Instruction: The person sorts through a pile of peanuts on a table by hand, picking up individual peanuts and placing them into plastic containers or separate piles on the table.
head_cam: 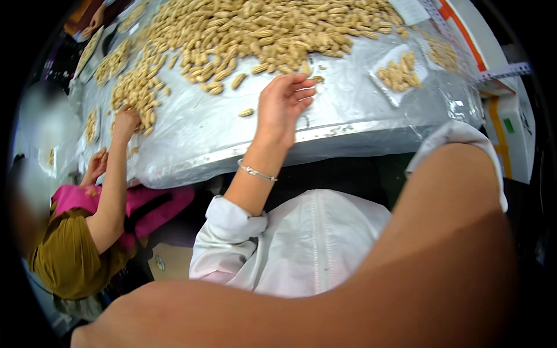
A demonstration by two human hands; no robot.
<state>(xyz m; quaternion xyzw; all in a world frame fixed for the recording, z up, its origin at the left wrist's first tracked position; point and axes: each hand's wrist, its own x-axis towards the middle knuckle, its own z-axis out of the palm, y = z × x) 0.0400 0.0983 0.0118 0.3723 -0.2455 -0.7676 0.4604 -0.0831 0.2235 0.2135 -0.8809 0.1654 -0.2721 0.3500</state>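
Observation:
My left hand, a metal bracelet at its wrist, reaches over the near side of the plastic-covered table. Its fingers are loosely bent and slightly apart, with no object visible in the palm. Just beyond the fingertips lies the edge of a large heap of unshelled peanuts. A darker peanut is right beside the fingers, and a single peanut rests left of the wrist. My right arm is raised close to the camera, and the right hand fills the lower picture, its fingers not distinguishable.
A clear bag of peanuts lies at the right, near a white box with orange stripes. On the left, a co-worker's hand touches a smaller peanut pile. Another person's hand shows at the far upper left.

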